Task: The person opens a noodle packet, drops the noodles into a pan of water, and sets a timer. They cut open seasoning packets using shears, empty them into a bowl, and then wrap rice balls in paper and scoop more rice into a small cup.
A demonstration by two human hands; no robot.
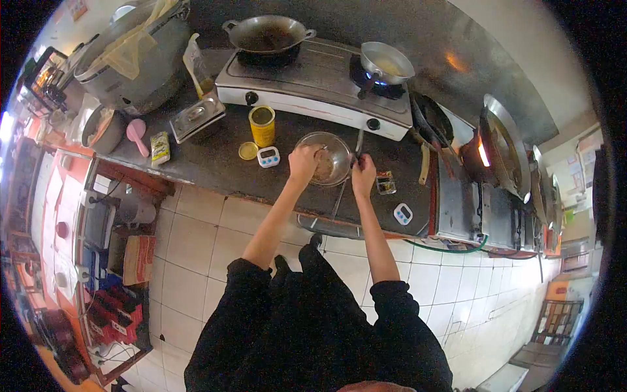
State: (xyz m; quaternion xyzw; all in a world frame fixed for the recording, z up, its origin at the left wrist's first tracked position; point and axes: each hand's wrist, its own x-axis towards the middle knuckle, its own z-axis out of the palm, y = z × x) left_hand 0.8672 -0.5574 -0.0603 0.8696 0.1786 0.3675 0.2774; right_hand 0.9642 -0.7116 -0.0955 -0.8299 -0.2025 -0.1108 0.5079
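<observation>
A round metal bowl (339, 154) with a brownish mixture in it sits on the dark counter below the stove. My left hand (304, 163) is over the bowl's left side, its fingers closed at the mixture; what they hold is hidden. My right hand (363, 176) is closed at the bowl's right rim, on a thin dark utensil that stands up past the fingers. Left of the bowl are a yellow can (262, 130), its round lid (248, 151) and a white timer (268, 157). A small clear packet (386, 183) lies to the right of my right hand.
On the two-burner stove (300, 85) are a wide wok (268, 34) and a small pan (388, 63) over a blue flame. A large wok (506, 150) stands by an orange flame at right. Another timer (403, 213) lies near the counter edge. A big pot (134, 72) is at left.
</observation>
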